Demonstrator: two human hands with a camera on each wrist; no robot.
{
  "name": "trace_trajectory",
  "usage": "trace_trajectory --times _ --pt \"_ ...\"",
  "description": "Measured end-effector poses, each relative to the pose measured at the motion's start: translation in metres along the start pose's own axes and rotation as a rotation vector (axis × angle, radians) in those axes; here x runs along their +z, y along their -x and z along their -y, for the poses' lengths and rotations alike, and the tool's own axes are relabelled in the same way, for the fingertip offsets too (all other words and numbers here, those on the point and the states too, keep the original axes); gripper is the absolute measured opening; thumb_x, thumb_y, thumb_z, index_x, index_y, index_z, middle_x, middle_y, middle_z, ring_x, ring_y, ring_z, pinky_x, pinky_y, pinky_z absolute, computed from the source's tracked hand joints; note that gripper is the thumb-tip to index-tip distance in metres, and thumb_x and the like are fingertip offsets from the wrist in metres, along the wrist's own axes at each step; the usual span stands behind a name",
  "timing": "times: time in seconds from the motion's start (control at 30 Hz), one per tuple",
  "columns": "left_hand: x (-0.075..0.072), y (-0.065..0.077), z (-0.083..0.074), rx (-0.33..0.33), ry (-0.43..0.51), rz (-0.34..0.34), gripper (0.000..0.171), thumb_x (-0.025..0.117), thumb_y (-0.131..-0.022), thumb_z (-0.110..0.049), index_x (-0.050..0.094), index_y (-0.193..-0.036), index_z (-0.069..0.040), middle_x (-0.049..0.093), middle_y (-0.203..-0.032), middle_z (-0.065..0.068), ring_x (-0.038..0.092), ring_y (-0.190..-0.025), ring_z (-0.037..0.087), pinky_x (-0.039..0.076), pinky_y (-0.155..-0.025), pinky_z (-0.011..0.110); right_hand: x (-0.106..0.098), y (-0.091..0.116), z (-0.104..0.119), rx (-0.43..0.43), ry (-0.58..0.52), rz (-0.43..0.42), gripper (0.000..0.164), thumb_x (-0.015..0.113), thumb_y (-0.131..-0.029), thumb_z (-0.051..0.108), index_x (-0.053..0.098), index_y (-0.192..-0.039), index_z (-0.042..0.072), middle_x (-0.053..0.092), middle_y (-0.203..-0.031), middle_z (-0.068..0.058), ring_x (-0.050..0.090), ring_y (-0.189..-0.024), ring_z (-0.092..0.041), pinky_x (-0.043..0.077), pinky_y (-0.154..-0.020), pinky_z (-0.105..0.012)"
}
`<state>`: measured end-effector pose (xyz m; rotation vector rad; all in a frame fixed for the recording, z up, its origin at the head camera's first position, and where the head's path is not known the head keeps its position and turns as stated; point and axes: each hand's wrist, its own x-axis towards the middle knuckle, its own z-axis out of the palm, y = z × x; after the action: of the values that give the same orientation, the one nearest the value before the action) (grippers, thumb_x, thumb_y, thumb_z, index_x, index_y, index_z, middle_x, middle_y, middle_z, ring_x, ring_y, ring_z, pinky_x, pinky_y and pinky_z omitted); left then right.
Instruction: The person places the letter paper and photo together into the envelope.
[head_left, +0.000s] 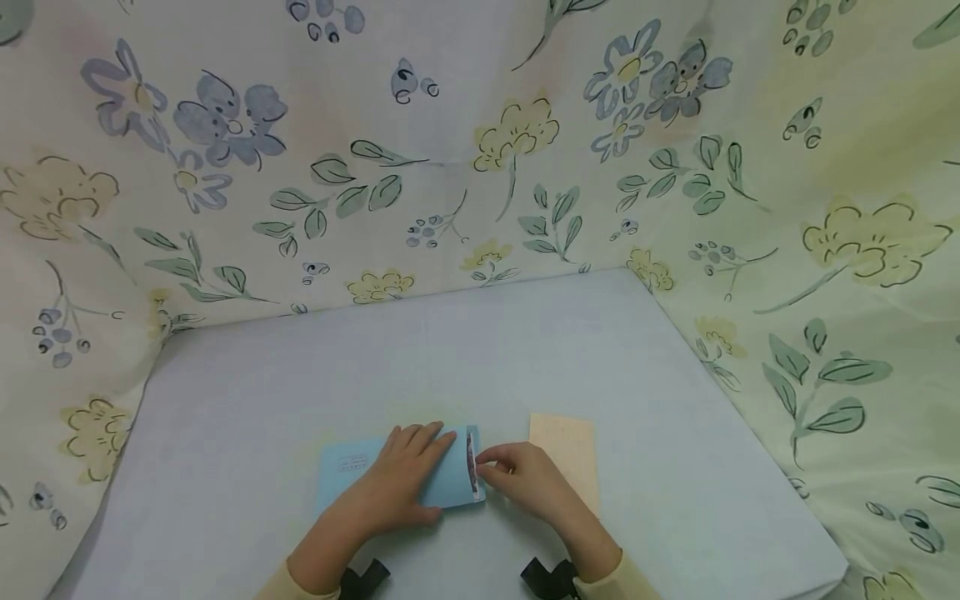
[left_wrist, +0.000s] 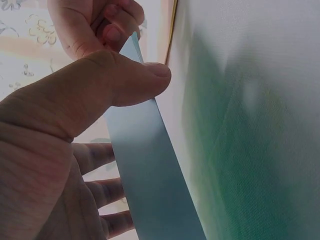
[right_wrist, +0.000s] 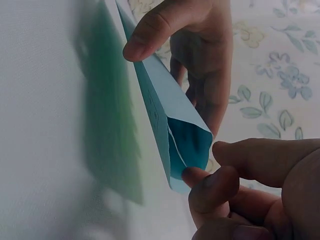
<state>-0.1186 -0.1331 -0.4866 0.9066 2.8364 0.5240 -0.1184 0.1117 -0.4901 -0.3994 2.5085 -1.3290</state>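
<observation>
A flat light blue carton (head_left: 352, 467) lies near the front of the table, one narrow end open toward the right. My left hand (head_left: 401, 483) grips it across its width, with the thumb (left_wrist: 135, 82) along the near edge and the other fingers over the top and far side. At the open end, my right hand (head_left: 528, 479) has its curled fingertips right at the mouth. A thin white edge (right_wrist: 177, 142) shows inside the opening (right_wrist: 192, 145), and a dark reddish strip is visible there in the head view. I cannot tell whether the right fingertips pinch anything.
A pale wood-coloured rectangular sheet (head_left: 566, 450) lies right of the carton, partly covered by the right hand and forearm. White cloth covers the table (head_left: 420, 358). Floral fabric (head_left: 450, 192) hangs behind it and at both sides. Black wrist mounts (head_left: 551, 579) show at the front.
</observation>
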Motion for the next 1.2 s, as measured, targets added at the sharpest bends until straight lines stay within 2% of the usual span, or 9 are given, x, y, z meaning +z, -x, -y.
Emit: trace_trajectory --times 0.2,0.33,0.57,0.83,0.9,0.97,1.07,1.13,1.2 --pt "0.0 -0.001 -0.002 0.018 -0.011 0.019 0.101 0.091 -0.074 -0.04 0.04 -0.156 -0.009 0.036 -0.159 0.015 0.035 -0.141 0.037 0.022 -0.115 0.069 0.0 0.0 0.001 -0.004 0.017 0.066 0.027 0.065 -0.099 0.025 0.077 -0.117 0.008 0.055 -0.066 0.008 0.044 -0.053 -0.006 0.036 -0.047 -0.024" --pt "0.0 -0.002 -0.003 0.03 -0.028 0.023 0.101 0.091 -0.074 -0.04 0.04 -0.156 -0.009 0.036 -0.159 0.014 0.035 -0.141 0.037 0.023 -0.115 0.069 0.0 0.0 0.001 -0.001 -0.004 0.106 0.031 0.063 -0.1 0.023 0.075 -0.121 0.004 0.055 -0.068 0.007 0.044 -0.053 -0.007 0.037 -0.047 -0.024" --pt "-0.001 -0.003 -0.007 0.062 -0.029 0.02 0.1 0.091 -0.075 -0.039 0.04 -0.156 -0.009 0.036 -0.159 0.016 0.034 -0.141 0.037 0.024 -0.114 0.069 0.001 -0.002 -0.001 0.001 -0.117 0.182 0.04 0.054 -0.094 0.008 0.067 -0.13 -0.006 0.043 -0.054 0.009 0.03 -0.045 -0.006 0.027 -0.043 -0.021" --pt "-0.003 -0.004 -0.012 0.079 -0.026 0.007 0.1 0.091 -0.075 -0.037 0.04 -0.156 -0.008 0.037 -0.158 0.016 0.036 -0.14 0.038 0.025 -0.113 0.069 -0.004 -0.001 -0.002 0.083 -0.301 0.305 0.054 0.051 -0.087 0.004 0.057 -0.14 -0.009 0.044 -0.049 0.005 0.026 -0.038 -0.005 0.023 -0.037 -0.022" --pt "-0.003 -0.004 -0.013 0.084 -0.024 0.007 0.1 0.091 -0.075 -0.037 0.04 -0.156 -0.008 0.037 -0.158 0.016 0.036 -0.14 0.037 0.025 -0.114 0.069 -0.004 0.0 -0.002 0.106 -0.347 0.34 0.049 0.051 -0.087 0.003 0.062 -0.133 -0.006 0.045 -0.049 0.004 0.026 -0.037 -0.006 0.022 -0.036 -0.022" --pt "-0.004 -0.005 -0.014 0.095 -0.018 0.003 0.099 0.091 -0.075 -0.036 0.041 -0.156 -0.009 0.038 -0.158 0.015 0.036 -0.14 0.037 0.025 -0.114 0.068 -0.004 0.001 -0.002 0.118 -0.381 0.376 0.035 0.051 -0.087 0.003 0.067 -0.117 -0.002 0.046 -0.05 0.003 0.027 -0.037 -0.006 0.022 -0.036 -0.023" --pt "-0.005 -0.005 -0.016 0.108 -0.02 -0.001 0.098 0.091 -0.075 -0.036 0.041 -0.156 -0.009 0.038 -0.158 0.015 0.036 -0.14 0.036 0.025 -0.114 0.068 -0.004 0.002 -0.003 0.127 -0.431 0.436 0.012 0.051 -0.088 0.004 0.061 -0.095 0.005 0.049 -0.054 0.002 0.03 -0.04 -0.007 0.023 -0.037 -0.023" --pt "-0.005 -0.005 -0.018 0.115 -0.018 0.002 0.098 0.09 -0.076 -0.036 0.041 -0.156 -0.009 0.038 -0.158 0.015 0.036 -0.14 0.036 0.024 -0.115 0.067 -0.004 0.004 -0.004 0.131 -0.452 0.475 0.008 0.051 -0.089 0.005 0.058 -0.093 0.006 0.052 -0.056 0.002 0.032 -0.04 -0.007 0.025 -0.037 -0.023" --pt "-0.006 -0.005 -0.019 0.117 -0.024 0.005 0.098 0.09 -0.076 -0.036 0.041 -0.156 -0.009 0.037 -0.159 0.014 0.035 -0.141 0.035 0.024 -0.115 0.067 -0.005 0.005 -0.006 0.137 -0.484 0.515 0.012 0.051 -0.089 0.006 0.059 -0.099 0.005 0.054 -0.057 0.001 0.033 -0.04 -0.007 0.026 -0.037 -0.023"
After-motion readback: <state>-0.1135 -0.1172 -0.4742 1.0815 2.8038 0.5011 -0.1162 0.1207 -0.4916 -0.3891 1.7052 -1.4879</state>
